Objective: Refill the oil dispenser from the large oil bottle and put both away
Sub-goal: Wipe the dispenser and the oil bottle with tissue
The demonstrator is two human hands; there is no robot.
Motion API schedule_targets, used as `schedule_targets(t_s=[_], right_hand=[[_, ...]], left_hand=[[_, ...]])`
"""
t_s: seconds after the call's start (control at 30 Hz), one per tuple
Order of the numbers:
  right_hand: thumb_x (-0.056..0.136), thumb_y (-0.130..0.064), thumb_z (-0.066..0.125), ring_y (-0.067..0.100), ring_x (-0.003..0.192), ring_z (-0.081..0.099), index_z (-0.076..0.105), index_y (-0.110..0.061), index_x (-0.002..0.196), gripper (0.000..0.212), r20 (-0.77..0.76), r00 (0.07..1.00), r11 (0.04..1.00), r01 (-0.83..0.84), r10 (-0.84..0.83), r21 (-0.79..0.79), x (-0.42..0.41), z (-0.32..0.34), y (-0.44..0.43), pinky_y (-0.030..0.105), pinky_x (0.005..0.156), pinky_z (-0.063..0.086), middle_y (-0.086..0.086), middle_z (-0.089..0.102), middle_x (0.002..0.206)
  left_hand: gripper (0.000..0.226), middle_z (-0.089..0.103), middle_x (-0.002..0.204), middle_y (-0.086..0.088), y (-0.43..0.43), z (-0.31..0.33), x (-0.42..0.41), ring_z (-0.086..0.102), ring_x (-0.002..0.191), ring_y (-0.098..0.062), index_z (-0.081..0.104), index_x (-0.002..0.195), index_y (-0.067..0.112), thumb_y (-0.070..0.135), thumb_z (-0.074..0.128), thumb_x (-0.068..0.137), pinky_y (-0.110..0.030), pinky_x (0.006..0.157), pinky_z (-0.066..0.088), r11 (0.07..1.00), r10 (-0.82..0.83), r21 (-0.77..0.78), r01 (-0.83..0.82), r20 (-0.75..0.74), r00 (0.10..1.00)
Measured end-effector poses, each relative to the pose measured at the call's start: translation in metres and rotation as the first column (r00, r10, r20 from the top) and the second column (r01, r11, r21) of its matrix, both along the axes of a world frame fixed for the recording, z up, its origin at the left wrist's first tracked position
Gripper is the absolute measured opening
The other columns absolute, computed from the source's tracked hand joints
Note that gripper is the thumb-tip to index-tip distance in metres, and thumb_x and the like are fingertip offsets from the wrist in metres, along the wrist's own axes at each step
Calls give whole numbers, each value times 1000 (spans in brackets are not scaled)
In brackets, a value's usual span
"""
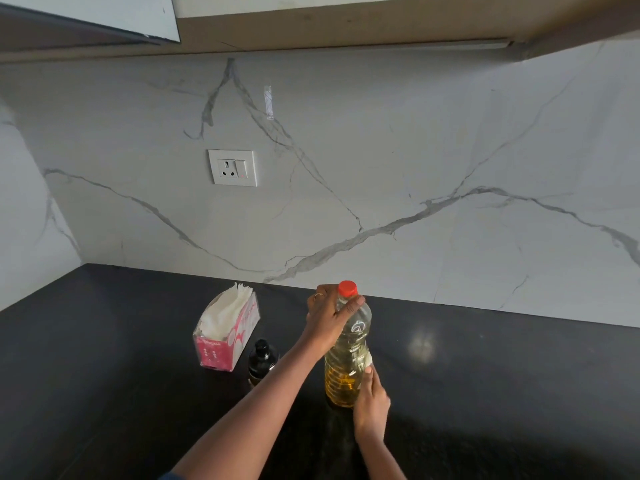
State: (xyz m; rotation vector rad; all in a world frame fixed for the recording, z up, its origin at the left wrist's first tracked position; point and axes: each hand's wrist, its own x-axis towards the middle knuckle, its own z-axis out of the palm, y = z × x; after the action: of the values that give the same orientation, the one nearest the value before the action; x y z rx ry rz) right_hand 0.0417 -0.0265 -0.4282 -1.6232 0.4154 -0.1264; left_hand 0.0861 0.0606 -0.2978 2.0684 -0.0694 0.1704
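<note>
One black counter (485, 375) carries everything. The large oil bottle (348, 358) stands upright on it, roughly a third full. My left hand (327, 320) grips its neck. My right hand (372, 400) lies against its lower side, wrapped or flat I cannot tell. Left of it are the tissue box (225, 330) and the dark oil dispenser (262, 358). The red cap (347, 288) is on, so I judge unscrewing comes next.

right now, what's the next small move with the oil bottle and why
Probably slide the left hand up onto the red cap and twist it off: the bottle stands upright, capped, gripped just under the cap, with the right hand against its lower part, so nothing can pour yet.
</note>
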Motion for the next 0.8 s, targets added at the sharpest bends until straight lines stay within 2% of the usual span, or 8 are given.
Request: schedule_targets(t_s=[0.07,0.13,0.23,0.3,0.43,0.57,0.7,0.8], right_hand=[[99,-39,31,25,124,48,48,-14,135,47,-73,997,1000,3,-3,0,1,-2,0,37,102,37,9,56,132],[100,-35,31,27,120,50,53,-12,131,44,-153,988,998,23,-15,50,11,6,-3,40,101,39,12,57,129],[97,-28,35,25,98,58,67,-10,102,37,-187,981,991,-29,54,134,25,31,-10,36,82,44,13,66,108],[96,-24,39,26,92,62,69,-11,87,34,-104,993,988,-44,60,145,28,49,-13,38,80,46,10,69,95],[97,-23,40,15,92,62,69,-17,100,29,129,991,971,8,-40,238,16,79,0,34,82,49,0,69,94],[99,-31,38,-1,92,60,61,-26,118,30,239,966,971,36,-94,237,-1,77,10,23,82,46,-13,67,98],[98,-31,41,0,67,60,63,-20,113,29,214,975,993,34,-58,111,4,59,9,15,61,44,-10,67,75],[100,-31,36,9,86,62,62,-14,117,35,136,990,996,-36,25,83,19,57,7,27,75,48,-4,68,92]], left_hand=[[57,36,127,1,0,0,-1,22,131,-23,50,119,26,66,49,78,-50,107,29,1000,-14,27,13,16,1000],[60,35,130,-1,-1,1,-2,22,130,-22,50,121,23,61,44,76,-50,107,29,999,-6,51,5,23,1000],[50,34,132,-4,1,2,-4,23,131,-24,51,123,19,49,45,84,-49,107,30,998,8,58,-9,19,1000],[37,34,132,-5,1,2,-3,26,130,-25,51,122,18,37,51,91,-50,106,33,998,4,59,-5,12,1000],[30,41,123,-5,1,6,-1,34,125,-22,58,113,20,38,56,89,-45,103,36,999,3,38,-4,34,999],[28,54,98,6,8,11,-1,57,95,-9,64,102,20,41,63,83,-12,78,46,998,-24,55,16,150,988],[32,63,92,19,12,12,-4,57,84,11,62,106,25,34,71,77,-4,70,45,996,56,-71,-46,151,987],[32,62,97,17,9,14,-9,57,90,7,58,110,23,29,69,81,-7,71,43,988,78,-143,-64,90,993]])
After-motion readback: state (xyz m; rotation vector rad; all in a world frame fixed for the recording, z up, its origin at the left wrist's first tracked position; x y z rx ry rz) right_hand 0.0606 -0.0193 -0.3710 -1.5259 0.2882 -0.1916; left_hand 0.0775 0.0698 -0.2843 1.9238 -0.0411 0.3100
